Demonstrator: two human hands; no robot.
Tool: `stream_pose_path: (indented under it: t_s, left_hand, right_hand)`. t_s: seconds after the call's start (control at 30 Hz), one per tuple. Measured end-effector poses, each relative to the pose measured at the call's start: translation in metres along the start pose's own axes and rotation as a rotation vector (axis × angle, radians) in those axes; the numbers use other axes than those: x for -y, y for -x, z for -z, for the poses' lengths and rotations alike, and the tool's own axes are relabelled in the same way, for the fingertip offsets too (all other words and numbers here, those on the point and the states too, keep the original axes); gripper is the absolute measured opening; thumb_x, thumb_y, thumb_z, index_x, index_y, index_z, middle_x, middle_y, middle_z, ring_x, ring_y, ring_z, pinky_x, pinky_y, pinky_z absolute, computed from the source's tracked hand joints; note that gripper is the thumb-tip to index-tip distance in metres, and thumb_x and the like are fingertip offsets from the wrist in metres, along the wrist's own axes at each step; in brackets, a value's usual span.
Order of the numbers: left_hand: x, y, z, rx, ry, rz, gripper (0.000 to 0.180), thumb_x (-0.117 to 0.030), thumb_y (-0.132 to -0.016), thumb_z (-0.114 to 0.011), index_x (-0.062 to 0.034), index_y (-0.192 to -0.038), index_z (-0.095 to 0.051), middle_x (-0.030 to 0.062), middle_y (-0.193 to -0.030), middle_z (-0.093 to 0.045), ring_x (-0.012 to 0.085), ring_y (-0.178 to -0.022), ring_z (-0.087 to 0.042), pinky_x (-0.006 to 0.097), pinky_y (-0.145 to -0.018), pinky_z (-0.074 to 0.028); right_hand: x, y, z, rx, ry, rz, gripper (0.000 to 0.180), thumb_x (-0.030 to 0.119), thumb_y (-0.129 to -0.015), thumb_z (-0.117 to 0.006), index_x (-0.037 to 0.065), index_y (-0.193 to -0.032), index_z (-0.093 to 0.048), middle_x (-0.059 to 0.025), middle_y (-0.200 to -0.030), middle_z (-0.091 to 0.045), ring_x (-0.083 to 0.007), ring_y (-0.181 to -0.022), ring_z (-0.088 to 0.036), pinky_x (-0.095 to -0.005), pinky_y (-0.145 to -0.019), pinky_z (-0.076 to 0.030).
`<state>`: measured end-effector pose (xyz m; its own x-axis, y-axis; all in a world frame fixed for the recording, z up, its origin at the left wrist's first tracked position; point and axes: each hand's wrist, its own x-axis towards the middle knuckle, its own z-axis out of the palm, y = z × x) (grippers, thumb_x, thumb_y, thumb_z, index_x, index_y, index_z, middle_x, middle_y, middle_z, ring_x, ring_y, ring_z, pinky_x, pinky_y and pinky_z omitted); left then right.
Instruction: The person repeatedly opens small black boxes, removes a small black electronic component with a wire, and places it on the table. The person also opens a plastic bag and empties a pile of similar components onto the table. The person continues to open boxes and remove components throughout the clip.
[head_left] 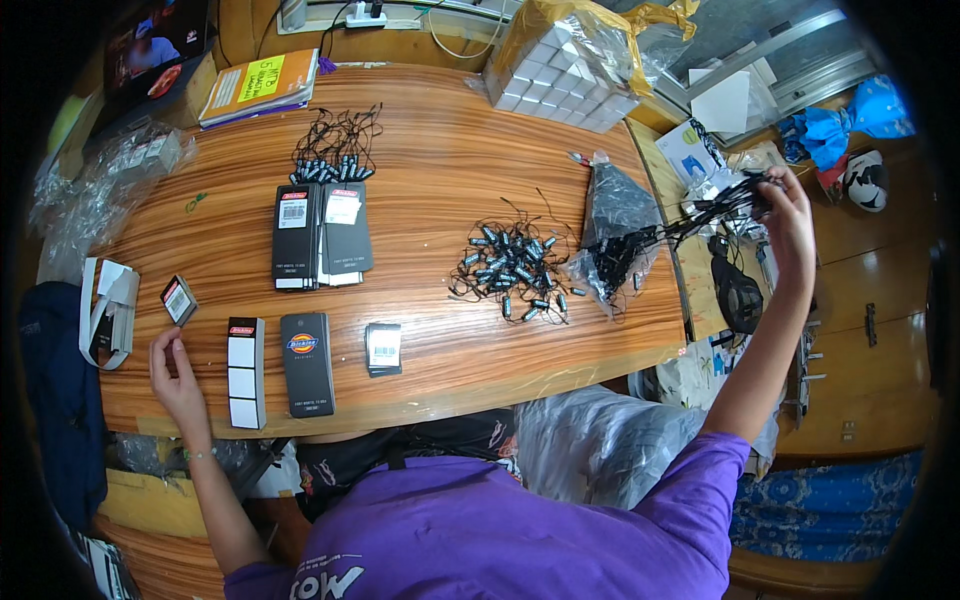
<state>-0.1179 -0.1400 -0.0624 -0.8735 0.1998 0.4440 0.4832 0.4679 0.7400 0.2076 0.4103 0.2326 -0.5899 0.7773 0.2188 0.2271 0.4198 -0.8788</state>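
Observation:
My right hand (788, 215) is raised at the far right, its fingers closed on a bunch of black hang-tag strings (715, 212). The strings trail down into a clear plastic bag (622, 205) at the table's right end. Beside the bag lies a tangled heap of more black strings with small dark tabs (510, 262). On the left, my left hand (177, 385) rests at the table's edge with its fingers loosely stretched out. Its fingertip touches or nearly touches the corner of a small stack of dark labels (179, 298); I cannot tell which.
Stacks of dark hang tags (308, 365), white-panelled tags (242, 372) and small labels (384, 348) sit along the near edge. Taller tag stacks (293, 240) and strings (338, 150) lie behind. A bag of white boxes (560, 75) stands at the back; banded tags (110, 312) lie left.

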Motion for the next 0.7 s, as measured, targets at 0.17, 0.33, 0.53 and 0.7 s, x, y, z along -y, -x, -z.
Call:
stream_pose_path:
  t_s: [0.17, 0.33, 0.53, 0.7]
  left_hand:
    - [-0.007, 0.0, 0.0, -0.004, -0.032, 0.012, 0.015, -0.009, -0.091, -0.047, 0.0019, -0.097, -0.056, 0.0087, -0.095, -0.058, 0.0188, -0.088, -0.053, 0.028, -0.079, -0.04]
    - [-0.003, 0.0, 0.001, 0.0, -0.03, -0.012, 0.015, -0.008, -0.091, -0.047, 0.0022, -0.097, -0.056, 0.0092, -0.095, -0.058, 0.0193, -0.088, -0.053, 0.029, -0.08, -0.04]
    - [0.003, 0.0, 0.003, 0.034, -0.043, -0.003, 0.018, -0.011, -0.093, -0.046, 0.0017, -0.1, -0.056, 0.0085, -0.097, -0.058, 0.0179, -0.091, -0.053, 0.028, -0.082, -0.04]
    - [-0.005, 0.0, 0.001, 0.009, -0.035, 0.017, 0.015, -0.009, -0.091, -0.047, 0.0019, -0.097, -0.056, 0.009, -0.095, -0.057, 0.0189, -0.089, -0.053, 0.028, -0.08, -0.04]
  right_hand:
    - [0.047, 0.001, 0.004, 0.03, -0.106, 0.157, 0.013, 0.0, -0.084, -0.052, 0.005, -0.096, -0.052, 0.0005, -0.082, -0.053, -0.0056, -0.069, -0.053, -0.0186, -0.056, -0.042]
    - [0.064, 0.018, -0.029, 0.133, -0.059, 0.119, 0.014, 0.004, -0.082, -0.051, 0.007, -0.096, -0.052, 0.0017, -0.078, -0.051, -0.0061, -0.072, -0.051, -0.0197, -0.057, -0.042]
    - [-0.007, 0.035, -0.108, 0.543, 0.213, -0.006, 0.015, 0.005, -0.078, -0.058, 0.008, -0.092, -0.054, 0.0009, -0.086, -0.053, -0.0065, -0.075, -0.052, -0.0194, -0.059, -0.045]
    - [-0.046, 0.048, -0.134, 0.69, 0.126, -0.283, 0.032, -0.003, -0.074, -0.063, 0.004, -0.104, -0.055, -0.0057, -0.102, -0.056, -0.0121, -0.083, -0.058, -0.025, -0.059, -0.053]
